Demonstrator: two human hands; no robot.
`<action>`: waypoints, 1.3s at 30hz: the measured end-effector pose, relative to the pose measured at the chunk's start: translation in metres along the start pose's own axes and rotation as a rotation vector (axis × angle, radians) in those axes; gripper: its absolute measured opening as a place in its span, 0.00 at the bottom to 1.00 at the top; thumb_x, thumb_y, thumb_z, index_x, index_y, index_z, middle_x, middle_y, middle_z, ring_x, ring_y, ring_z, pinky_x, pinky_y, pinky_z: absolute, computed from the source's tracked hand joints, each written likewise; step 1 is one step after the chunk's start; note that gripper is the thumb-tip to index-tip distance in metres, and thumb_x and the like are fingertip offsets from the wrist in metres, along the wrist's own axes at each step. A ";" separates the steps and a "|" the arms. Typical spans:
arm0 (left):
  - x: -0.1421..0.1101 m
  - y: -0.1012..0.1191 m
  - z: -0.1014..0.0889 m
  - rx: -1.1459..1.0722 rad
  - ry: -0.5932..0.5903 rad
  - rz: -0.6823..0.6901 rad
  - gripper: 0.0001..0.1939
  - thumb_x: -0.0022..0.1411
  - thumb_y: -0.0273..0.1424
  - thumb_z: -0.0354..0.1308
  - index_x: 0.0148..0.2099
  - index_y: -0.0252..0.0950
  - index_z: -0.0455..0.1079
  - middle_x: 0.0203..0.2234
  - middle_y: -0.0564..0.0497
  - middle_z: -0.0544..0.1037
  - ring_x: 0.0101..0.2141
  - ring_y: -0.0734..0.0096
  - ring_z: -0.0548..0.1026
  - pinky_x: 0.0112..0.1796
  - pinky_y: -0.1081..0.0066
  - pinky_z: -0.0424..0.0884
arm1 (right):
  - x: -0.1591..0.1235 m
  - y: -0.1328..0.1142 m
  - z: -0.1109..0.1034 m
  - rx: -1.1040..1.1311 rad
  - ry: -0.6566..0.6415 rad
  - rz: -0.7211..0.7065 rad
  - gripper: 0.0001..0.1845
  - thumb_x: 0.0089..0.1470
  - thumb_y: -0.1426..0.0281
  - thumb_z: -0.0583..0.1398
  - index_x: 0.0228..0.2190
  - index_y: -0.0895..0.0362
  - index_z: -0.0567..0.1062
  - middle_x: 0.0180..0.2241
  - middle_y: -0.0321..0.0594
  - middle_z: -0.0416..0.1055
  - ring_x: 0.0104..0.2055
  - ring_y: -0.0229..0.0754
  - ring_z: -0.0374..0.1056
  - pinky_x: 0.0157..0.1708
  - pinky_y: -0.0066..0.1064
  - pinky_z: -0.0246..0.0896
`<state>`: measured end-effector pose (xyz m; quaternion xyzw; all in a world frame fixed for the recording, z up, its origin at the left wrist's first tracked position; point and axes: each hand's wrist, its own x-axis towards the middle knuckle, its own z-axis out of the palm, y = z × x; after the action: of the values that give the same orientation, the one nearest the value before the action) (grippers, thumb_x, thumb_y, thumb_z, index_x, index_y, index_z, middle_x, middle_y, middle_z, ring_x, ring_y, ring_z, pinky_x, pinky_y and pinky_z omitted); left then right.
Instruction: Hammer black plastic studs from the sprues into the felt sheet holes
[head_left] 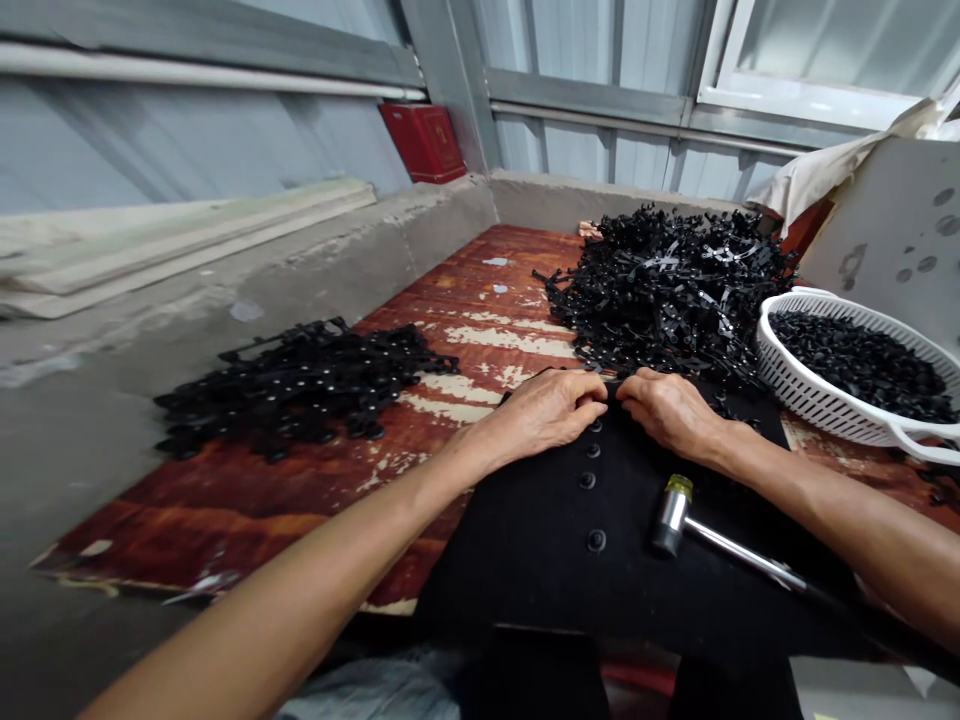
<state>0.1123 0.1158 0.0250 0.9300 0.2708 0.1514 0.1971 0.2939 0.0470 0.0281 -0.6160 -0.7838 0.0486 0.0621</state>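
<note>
My left hand (pixel 559 402) rests at the far end of a black mat (pixel 525 540), its thumb and fingers pinched together. Close beside it, my right hand (pixel 667 408) is also closed with curled fingers. Whatever lies between the fingertips is too small or hidden to name. Toward me from the hands, a row of small round black parts (pixel 587 480) runs down the mat. A hammer with a yellow and black head (pixel 674 513) lies on the mat beneath my right forearm.
A large heap of black, bracket-like parts (pixel 667 290) stands behind the hands. A smaller pile of black pieces (pixel 292 385) lies left on the worn red tabletop (pixel 420 440). At right sits a white basket (pixel 814 400) filled with small black pieces. A red box (pixel 431 143) stands in the corner.
</note>
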 end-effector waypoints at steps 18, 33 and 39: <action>0.011 -0.004 -0.001 0.093 -0.060 0.031 0.09 0.58 0.28 0.50 0.33 0.36 0.72 0.25 0.52 0.76 0.28 0.70 0.72 0.30 0.72 0.61 | 0.005 0.005 0.002 0.184 0.026 -0.016 0.15 0.61 0.66 0.59 0.48 0.58 0.72 0.48 0.44 0.71 0.45 0.45 0.71 0.43 0.44 0.70; 0.006 -0.007 0.003 0.134 0.070 0.042 0.09 0.62 0.30 0.49 0.39 0.37 0.71 0.31 0.51 0.74 0.33 0.67 0.71 0.36 0.68 0.66 | -0.008 -0.003 0.005 0.197 0.021 0.016 0.14 0.61 0.66 0.59 0.47 0.59 0.72 0.46 0.43 0.72 0.42 0.44 0.72 0.40 0.41 0.71; 0.001 0.000 0.004 0.188 0.096 0.078 0.11 0.64 0.29 0.47 0.41 0.37 0.71 0.35 0.48 0.73 0.40 0.63 0.72 0.42 0.64 0.68 | -0.008 0.000 0.001 0.122 0.096 0.030 0.12 0.62 0.67 0.59 0.46 0.59 0.72 0.45 0.42 0.72 0.42 0.43 0.71 0.41 0.41 0.70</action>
<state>0.1145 0.1149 0.0221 0.9460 0.2563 0.1771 0.0897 0.2957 0.0388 0.0268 -0.6245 -0.7661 0.0677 0.1362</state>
